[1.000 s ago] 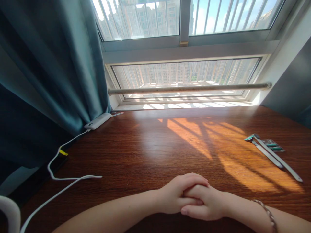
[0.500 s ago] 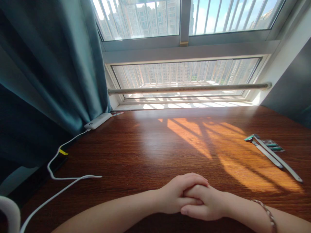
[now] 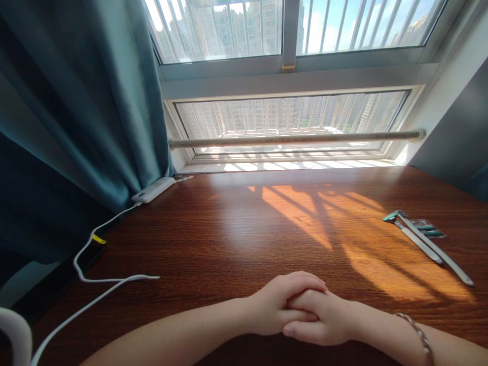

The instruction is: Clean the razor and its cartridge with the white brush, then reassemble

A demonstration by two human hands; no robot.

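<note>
Clasped together at the table's near edge, my left hand [image 3: 269, 305] and my right hand [image 3: 333, 317] grip each other. The left fingers wrap over the back of the right hand, whose thumb lies across the front. Both are closed, and some fingers are hidden in the clasp. A braided bracelet [image 3: 418, 334] circles my right wrist. On the right of the brown wooden table [image 3: 190, 244] lies a razor [image 3: 419, 244] with a green head, beside a long white handle [image 3: 442, 254]. Behind them rests a small clear pack [image 3: 429, 229] with dark green pieces. Neither hand touches these.
A white device [image 3: 154, 190] lies by the blue curtain [image 3: 125, 101] at left, with a white cable [image 3: 82, 264] running from it across the table. A yellow tab [image 3: 99, 239] is near the left edge. Behind the table, a rail [image 3: 297, 139] crosses the barred window [image 3: 244, 117].
</note>
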